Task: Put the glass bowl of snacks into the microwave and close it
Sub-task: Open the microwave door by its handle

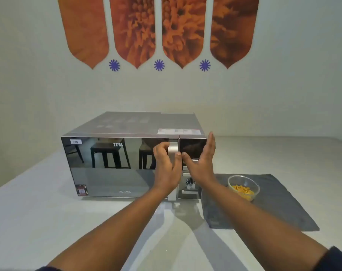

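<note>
A silver microwave (111, 165) with a mirrored door stands on the table, its door shut. My left hand (166, 165) curls around the vertical silver door handle (173, 148). My right hand (202, 161) is flat and open, its palm against the control panel on the microwave's right side, fingers pointing up. The glass bowl (244, 187) with yellow stick snacks sits on a dark grey cloth to the right of the microwave, apart from both hands.
The dark grey cloth (279, 208) covers the table right of the microwave. The white table (48, 222) stretches out in front and to the left. A wall with orange decorations rises behind.
</note>
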Demonstrator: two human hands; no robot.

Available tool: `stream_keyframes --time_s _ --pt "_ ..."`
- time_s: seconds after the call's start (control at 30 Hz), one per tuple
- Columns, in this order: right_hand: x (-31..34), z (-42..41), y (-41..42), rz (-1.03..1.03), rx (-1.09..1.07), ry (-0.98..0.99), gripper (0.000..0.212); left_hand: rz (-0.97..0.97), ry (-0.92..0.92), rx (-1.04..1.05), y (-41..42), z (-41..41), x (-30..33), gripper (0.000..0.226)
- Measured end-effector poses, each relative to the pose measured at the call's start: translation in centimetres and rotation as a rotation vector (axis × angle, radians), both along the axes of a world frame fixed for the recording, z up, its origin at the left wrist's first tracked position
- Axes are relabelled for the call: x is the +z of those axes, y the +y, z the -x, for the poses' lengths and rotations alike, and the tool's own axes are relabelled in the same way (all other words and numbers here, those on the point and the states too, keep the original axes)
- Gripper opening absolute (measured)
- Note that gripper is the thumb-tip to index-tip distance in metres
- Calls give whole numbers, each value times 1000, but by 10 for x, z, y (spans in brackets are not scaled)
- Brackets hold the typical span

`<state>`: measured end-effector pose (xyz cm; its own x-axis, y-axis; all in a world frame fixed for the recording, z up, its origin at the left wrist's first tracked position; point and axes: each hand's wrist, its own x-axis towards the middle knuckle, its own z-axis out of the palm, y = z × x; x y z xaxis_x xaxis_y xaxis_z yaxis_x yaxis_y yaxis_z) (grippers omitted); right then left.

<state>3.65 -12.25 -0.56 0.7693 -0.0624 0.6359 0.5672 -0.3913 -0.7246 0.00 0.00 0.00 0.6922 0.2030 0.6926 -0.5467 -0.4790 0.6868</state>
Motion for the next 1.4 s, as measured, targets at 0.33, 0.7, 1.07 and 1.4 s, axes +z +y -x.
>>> stream_keyframes --time_s 0.33,0.7,1.07,1.4 --pt "-16 -10 -1 -143 20 192 116 193 131 -87 -10 -7 -14 27" --pt "-27 -13 -5 -100 54 148 121 231 335 -148 -10 -4 -17 33" --pt "-29 -14 -5 -78 54 153 118 204 354 -25 -17 -5 -19 29" --pt "-31 -18 -5 -82 41 152 118 203 351 27 -21 -6 -18 28"
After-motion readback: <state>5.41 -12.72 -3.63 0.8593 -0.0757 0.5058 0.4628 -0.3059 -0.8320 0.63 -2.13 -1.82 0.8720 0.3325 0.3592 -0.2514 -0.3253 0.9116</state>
